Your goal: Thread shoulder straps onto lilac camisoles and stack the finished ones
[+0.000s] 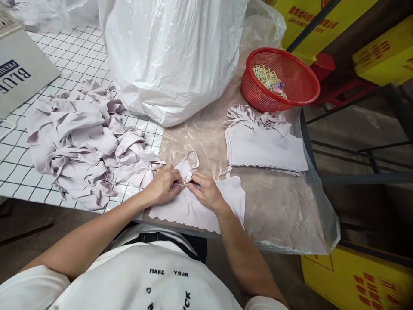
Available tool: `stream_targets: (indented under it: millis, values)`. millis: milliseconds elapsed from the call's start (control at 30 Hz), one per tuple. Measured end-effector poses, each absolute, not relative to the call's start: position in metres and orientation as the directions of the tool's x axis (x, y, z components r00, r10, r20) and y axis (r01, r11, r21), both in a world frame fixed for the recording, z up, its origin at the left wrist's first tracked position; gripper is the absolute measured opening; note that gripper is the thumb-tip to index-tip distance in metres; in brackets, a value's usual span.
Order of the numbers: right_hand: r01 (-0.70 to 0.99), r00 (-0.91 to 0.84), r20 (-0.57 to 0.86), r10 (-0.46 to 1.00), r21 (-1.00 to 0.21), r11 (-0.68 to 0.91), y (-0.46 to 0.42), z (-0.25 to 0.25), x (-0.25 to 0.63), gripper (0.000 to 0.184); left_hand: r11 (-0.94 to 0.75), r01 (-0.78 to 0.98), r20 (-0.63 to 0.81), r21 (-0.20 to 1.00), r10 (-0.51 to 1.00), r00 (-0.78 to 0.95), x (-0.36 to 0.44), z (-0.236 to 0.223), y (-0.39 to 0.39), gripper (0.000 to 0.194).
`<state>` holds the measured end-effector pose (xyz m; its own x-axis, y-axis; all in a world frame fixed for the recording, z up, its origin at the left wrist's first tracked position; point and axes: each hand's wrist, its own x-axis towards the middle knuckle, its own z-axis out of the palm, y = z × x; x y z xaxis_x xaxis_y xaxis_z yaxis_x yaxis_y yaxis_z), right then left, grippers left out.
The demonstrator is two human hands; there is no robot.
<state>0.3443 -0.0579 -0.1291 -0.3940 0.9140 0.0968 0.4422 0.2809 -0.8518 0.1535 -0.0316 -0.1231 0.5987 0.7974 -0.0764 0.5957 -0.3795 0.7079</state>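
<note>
The left hand (164, 185) and right hand (206, 191) together pinch the pale garment (193, 211) near its top edge, on the worktop (284, 211). Right of this garment, a neat stack (266, 146) looks done; left, a rumpled heap (80, 133) seems pending.

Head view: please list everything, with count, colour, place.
Garment: one, pale lilac, under both hands
Loose garments: uncounted, lilac, left
Stacked garments: several, lilac, right
Basket: one, red, upper right
Small pieces: many, mostly cream, in basket
Bag: one, white, top middle
Carton: one, whitish, left edge
Boxes: at least three, yellow, right
Bars: several, dark, right
Red items: uncounted, beyond basket
Tabletop: one, gridded white, left
Plastic sheet: one, clear, tabletop's right
Shirt: one, white, bottom
Left hand: one, on garment
Right hand: one, on garment
</note>
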Motion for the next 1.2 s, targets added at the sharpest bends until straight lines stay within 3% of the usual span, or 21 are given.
stream_targets:
  millis: [100, 233, 367, 533, 633, 767, 933, 1067, 1133, 1200]
  values:
    - [0.469, -0.300, 0.082, 0.950, -0.855, 0.222, -0.060, -0.123, 0.346, 0.017, -0.393, 0.634, -0.050, 0.666, 0.825, 0.564, 0.153, -0.123, -0.036, 0.010]
    - [0.605, -0.086, 0.131, 0.988, -0.781, 0.156, -0.081, -0.106, 0.378, 0.018, -0.470, 0.704, 0.175, 0.532, 0.875, 0.452, 0.152, -0.121, -0.053, 0.017]
    - [0.714, 0.092, 0.191, 0.977, -0.697, 0.068, -0.122, -0.110, 0.419, 0.019, -0.650, 0.548, 0.292, 0.526, 0.744, 0.601, 0.155, -0.123, -0.054, 0.023]
    - [0.793, 0.038, 0.286, 0.957, -0.591, 0.145, -0.152, -0.138, 0.434, 0.017, -0.471, 0.711, 0.137, 0.522, 0.869, 0.475, 0.178, -0.122, 0.003, 0.020]
    - [0.822, 0.016, 0.355, 0.935, -0.537, 0.190, -0.152, -0.144, 0.432, 0.017, -0.513, 0.715, 0.090, 0.475, 0.837, 0.540, 0.194, -0.114, 0.042, 0.015]
    - [0.834, -0.010, 0.401, 0.916, -0.503, 0.229, -0.150, -0.142, 0.432, 0.016, -0.568, 0.656, 0.073, 0.497, 0.781, 0.621, 0.215, -0.105, 0.066, 0.028]
    - [0.832, 0.029, 0.418, 0.908, -0.513, 0.209, -0.151, -0.143, 0.436, 0.015, -0.452, 0.623, 0.015, 0.638, 0.817, 0.577, 0.225, -0.101, 0.075, 0.008]
    - [0.846, 0.081, 0.410, 0.908, -0.510, 0.155, -0.148, -0.148, 0.440, 0.018, -0.005, 0.455, -0.187, 0.890, 0.908, 0.375, 0.219, -0.099, 0.075, 0.012]
    - [0.856, 0.099, 0.397, 0.912, -0.502, 0.126, -0.146, -0.151, 0.443, 0.020, 0.144, 0.379, -0.269, 0.914, 0.914, 0.302, 0.216, -0.100, 0.075, 0.015]
    - [0.865, 0.112, 0.370, 0.922, -0.493, 0.093, -0.143, -0.152, 0.445, 0.021, 0.178, 0.387, -0.297, 0.905, 0.915, 0.274, 0.211, -0.101, 0.075, 0.017]
